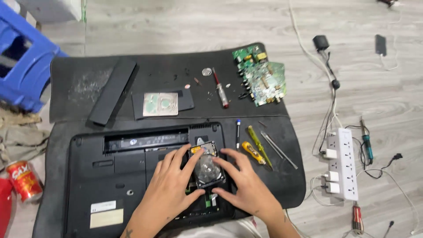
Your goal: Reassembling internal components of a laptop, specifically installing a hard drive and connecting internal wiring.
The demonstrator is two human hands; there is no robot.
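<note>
I'm working on the floor of a makeshift electronics repair spot, likely a small workshop or a home. A black rubber mat covers pale wood-look floor planks. On it lie an opened black laptop base, a green circuit board, and yellow-handled screwdrivers. A white power strip sits nearby.

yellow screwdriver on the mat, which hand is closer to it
Right. The right hand rests on the hard drive's right edge, just left of the yellow screwdriver. The left hand grips the drive's left side, farther off.
</note>
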